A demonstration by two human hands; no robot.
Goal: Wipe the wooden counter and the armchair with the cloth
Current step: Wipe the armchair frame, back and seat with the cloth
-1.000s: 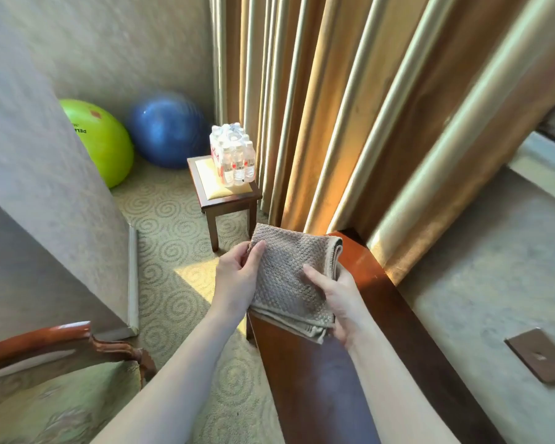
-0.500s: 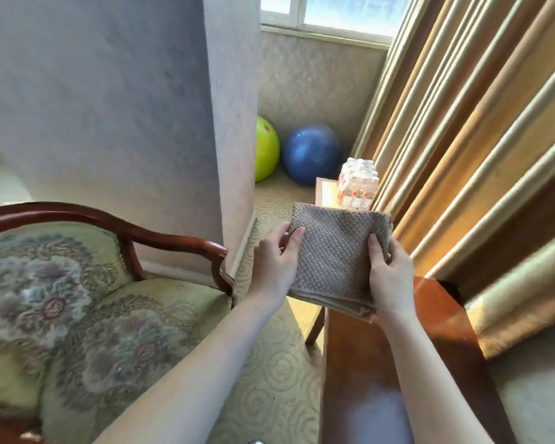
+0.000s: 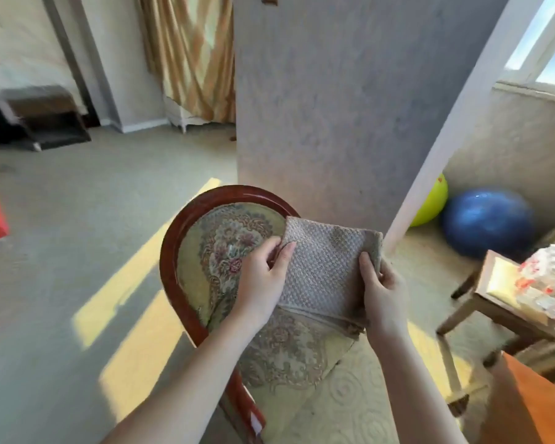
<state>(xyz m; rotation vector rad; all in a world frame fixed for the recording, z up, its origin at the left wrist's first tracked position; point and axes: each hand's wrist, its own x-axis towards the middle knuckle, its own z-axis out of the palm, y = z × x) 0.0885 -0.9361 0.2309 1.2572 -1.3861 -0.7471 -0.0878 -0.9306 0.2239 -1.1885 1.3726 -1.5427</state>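
Observation:
A folded grey-brown waffle cloth point(image 3: 326, 269) is held up in front of me above the armchair. My left hand point(image 3: 263, 278) pinches its left edge and my right hand point(image 3: 383, 288) grips its right edge. The armchair point(image 3: 225, 238) has a rounded red-brown wooden frame and floral upholstery; its back faces me below the cloth, and its seat is partly hidden by my arms. A corner of the wooden counter point(image 3: 526, 405) shows at the bottom right, away from both hands.
A small wooden stool point(image 3: 494, 302) with a pack of water bottles point(image 3: 548, 283) stands at right. A blue ball point(image 3: 484, 222) and a green ball point(image 3: 431, 203) lie by the wall. A grey pillar point(image 3: 334, 107) rises behind the armchair. Open carpet lies left.
My view has swung left from the counter to the armchair. Both hands kept hold of the cloth and carried it off the counter to above the chair back.

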